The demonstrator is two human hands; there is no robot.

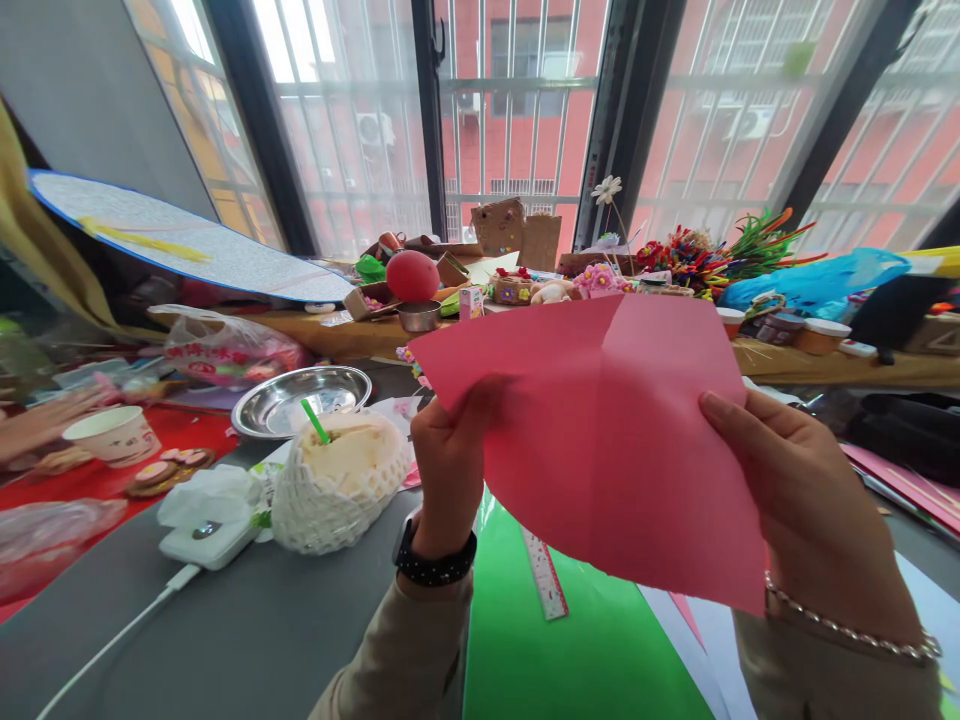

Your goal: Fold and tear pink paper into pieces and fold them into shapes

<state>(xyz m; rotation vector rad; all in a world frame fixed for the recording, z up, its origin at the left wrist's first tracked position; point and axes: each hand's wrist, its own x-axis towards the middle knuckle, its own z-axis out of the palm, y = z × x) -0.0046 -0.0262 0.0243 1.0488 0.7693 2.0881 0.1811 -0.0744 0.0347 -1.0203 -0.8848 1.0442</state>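
A sheet of pinkish-red paper [600, 440] is held up in the air, with a faint crease down it and a curved lower edge. My left hand [454, 455] pinches its left side, thumb in front. On the right side, my right hand [795, 480] grips the same sheet, thumb over the front and the other fingers partly hidden. Beneath it lie a green sheet [570, 660] and a patterned ruler [546, 575]. Left of my left hand stands a coconut [341, 480] in white foam netting with a green straw.
A steel plate [300, 400], a white charger [210, 530] with a cable and a paper cup [112, 435] are at the left. Another person's hand [56, 425] rests near the cup. Craft supplies, including a red balloon [412, 276], crowd the window ledge [352, 335].
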